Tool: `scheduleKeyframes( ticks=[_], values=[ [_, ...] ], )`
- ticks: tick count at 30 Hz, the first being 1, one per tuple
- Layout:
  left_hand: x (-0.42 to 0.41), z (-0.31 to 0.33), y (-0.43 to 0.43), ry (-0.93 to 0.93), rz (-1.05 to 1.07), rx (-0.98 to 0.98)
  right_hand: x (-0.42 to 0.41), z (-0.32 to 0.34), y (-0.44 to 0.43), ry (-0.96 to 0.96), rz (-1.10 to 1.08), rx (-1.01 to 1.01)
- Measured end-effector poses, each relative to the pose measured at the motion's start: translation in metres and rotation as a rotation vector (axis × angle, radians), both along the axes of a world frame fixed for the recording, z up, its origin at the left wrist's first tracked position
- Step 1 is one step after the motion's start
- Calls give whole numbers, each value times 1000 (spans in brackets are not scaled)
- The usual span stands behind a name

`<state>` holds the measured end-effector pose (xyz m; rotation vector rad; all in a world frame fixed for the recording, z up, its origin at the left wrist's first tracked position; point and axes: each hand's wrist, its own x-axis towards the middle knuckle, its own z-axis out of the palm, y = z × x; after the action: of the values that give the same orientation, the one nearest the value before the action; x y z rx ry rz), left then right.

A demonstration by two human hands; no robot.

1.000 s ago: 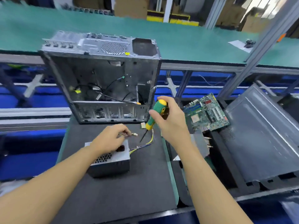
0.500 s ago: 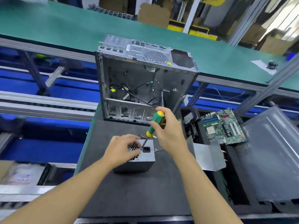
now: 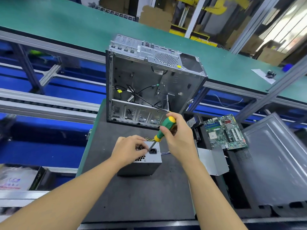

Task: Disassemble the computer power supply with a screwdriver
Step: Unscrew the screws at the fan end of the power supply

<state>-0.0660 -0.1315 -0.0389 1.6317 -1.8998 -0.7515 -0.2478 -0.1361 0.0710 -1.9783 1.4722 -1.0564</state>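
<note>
A grey metal power supply (image 3: 144,165) stands on the dark mat (image 3: 137,196), its vented face with a black socket turned up. My left hand (image 3: 128,151) rests on top of that face, fingers curled over the vent holes, holding the box steady. My right hand (image 3: 178,138) grips a green and yellow screwdriver (image 3: 163,129). The tool slants down to the left and its tip touches the top face near the socket. Coloured wires trail from the far side of the box.
An empty open computer case (image 3: 152,83) stands upright just behind the power supply. To the right lie a green motherboard (image 3: 225,132), a loose metal bracket (image 3: 212,161) and a grey side panel (image 3: 275,160). A green conveyor belt (image 3: 66,22) runs behind the case.
The power supply went from lying on its side to standing with the socket face up. My right hand brought the screwdriver tip down onto that face. The view shifted left.
</note>
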Motion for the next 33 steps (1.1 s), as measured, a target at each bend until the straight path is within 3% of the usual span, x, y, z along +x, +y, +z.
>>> scheduleKeyframes(
  ticks=[19, 24, 33],
  values=[
    [-3, -6, -1, 21, 36, -58, 5, 1, 1, 3, -7, -45],
    [-2, -4, -1, 0, 19, -60, 12, 10, 4, 166, 87, -123],
    [-1, -10, 1, 33, 1, -49, 29, 35, -2, 528, 91, 23]
  ],
)
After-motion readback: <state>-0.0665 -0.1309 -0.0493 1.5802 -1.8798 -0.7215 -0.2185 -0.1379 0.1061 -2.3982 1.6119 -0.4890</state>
